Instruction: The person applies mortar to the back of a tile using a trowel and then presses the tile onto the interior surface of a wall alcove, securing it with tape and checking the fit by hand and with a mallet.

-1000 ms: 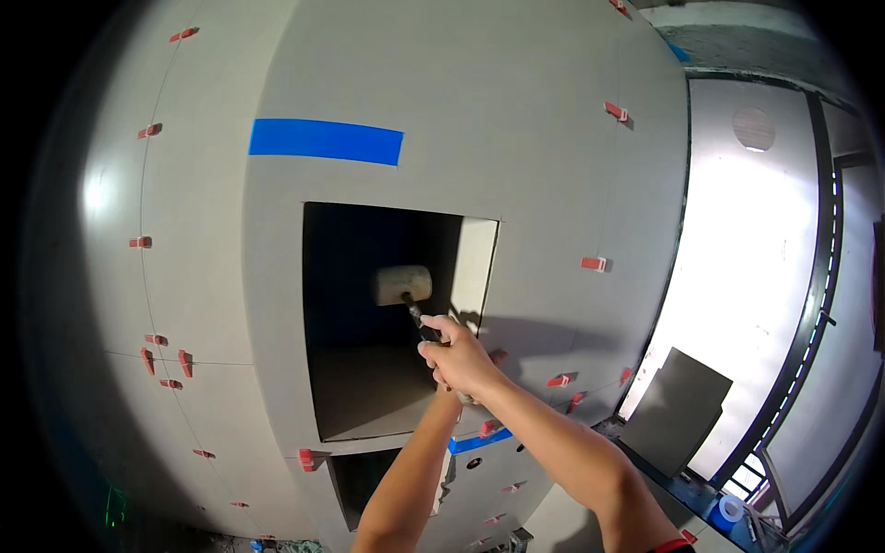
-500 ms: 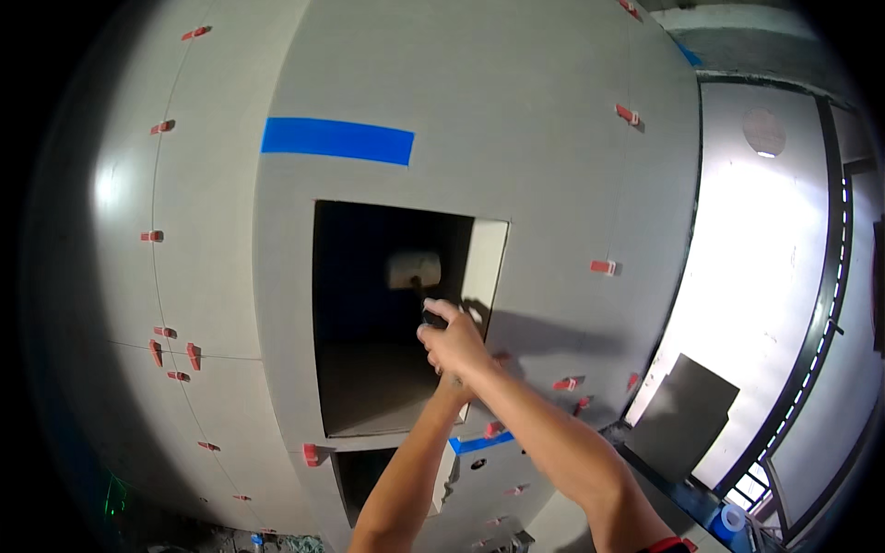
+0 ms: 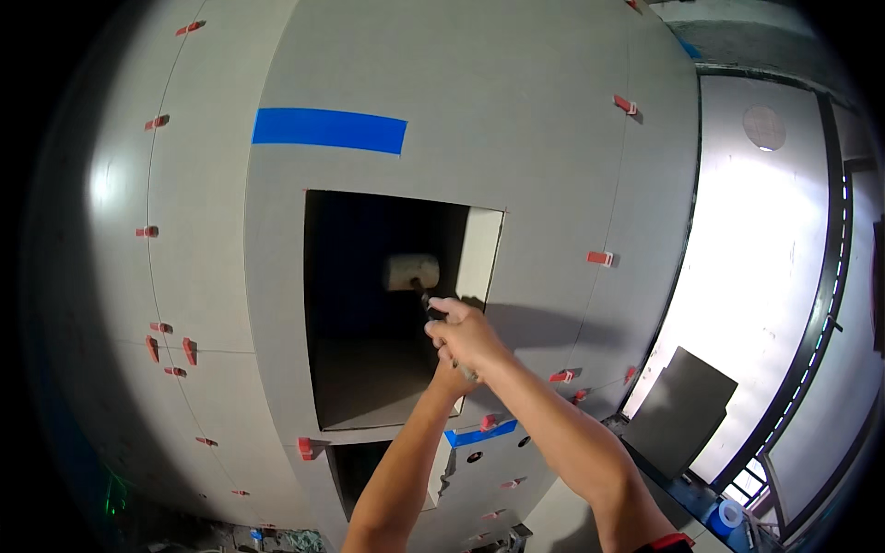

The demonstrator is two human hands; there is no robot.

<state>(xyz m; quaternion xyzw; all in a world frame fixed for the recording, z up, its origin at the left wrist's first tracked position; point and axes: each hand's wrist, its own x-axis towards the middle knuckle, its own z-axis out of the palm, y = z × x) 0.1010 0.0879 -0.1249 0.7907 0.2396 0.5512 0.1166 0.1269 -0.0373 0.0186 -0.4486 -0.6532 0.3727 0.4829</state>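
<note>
A rubber mallet with a pale cylindrical head is held inside a dark rectangular niche in a tiled wall. Its head shows against the dark interior, apart from the niche's side edges in the picture. My right hand is closed around the dark handle, just below the head. My left hand is lower on the handle, closed beneath the right hand, which hides most of its fingers. Both forearms reach up from the lower edge.
Large grey tiles carry red levelling clips along their joints. Blue tape sticks above the niche; a second opening lies below. At right, a dark panel leans near a white door, with a blue-and-white roll below.
The view has shifted a little, so the wall sits slightly higher and farther left. Against the niche, the mallet and both hands are slightly farther right and lower. The grip looks the same.
</note>
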